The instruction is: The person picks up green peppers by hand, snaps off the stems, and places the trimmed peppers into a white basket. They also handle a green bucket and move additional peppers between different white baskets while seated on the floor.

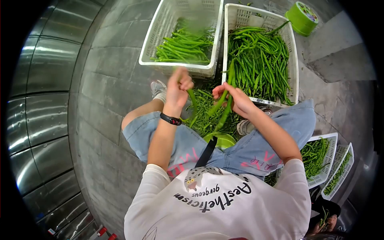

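My left hand [180,89] is closed, fingers curled round a long green chili pepper [193,101] that hangs below it. Its fingertips are a little blurred. Opposite it, my right hand [237,100] grips several long green chili peppers [225,114], pointing up and down past the fingers. Both hands hover over a heap of small green stems and scraps [206,120] on the floor between my legs. Ahead of the left hand stands a white crate [145,48] partly filled with green peppers. A fuller white crate [295,60] of peppers is just beyond the right hand.
Under me is a lime-green stool [226,140]; another green stool [301,19] stands at the far right. Two white baskets [331,154] [347,160] with green peppers sit right of my leg. Another person's hand [329,224] holds peppers at lower right. Metal panels [48,92] line the left.
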The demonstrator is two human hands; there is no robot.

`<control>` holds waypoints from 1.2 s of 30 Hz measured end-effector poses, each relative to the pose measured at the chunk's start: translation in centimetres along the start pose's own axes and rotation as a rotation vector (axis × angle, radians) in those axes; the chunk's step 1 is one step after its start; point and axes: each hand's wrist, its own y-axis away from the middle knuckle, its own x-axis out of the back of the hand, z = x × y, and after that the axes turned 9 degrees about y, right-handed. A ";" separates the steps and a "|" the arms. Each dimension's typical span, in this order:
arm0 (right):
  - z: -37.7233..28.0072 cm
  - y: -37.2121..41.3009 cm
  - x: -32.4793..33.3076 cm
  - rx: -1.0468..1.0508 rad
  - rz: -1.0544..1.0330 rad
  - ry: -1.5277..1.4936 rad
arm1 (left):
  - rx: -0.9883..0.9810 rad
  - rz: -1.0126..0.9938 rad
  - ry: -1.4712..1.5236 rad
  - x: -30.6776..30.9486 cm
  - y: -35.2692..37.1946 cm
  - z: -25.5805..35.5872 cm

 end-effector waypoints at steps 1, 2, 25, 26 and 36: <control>-0.4 -0.1 0.0 0.028 0.078 0.005 | 0.060 0.018 -0.147 -0.4 0.3 -0.6; -1.0 0.0 0.8 0.088 0.093 0.127 | 0.107 0.048 -0.231 -0.9 0.6 -1.2; -2.9 0.3 1.0 0.443 0.204 0.374 | 0.102 -0.100 -0.518 -2.3 1.6 -3.5; -3.0 0.1 0.7 0.431 0.228 0.341 | 0.139 -0.158 -0.547 -2.1 1.7 -4.3; -2.4 0.6 1.5 0.228 -0.016 -0.031 | 0.050 -0.368 -0.887 -2.6 2.6 -5.6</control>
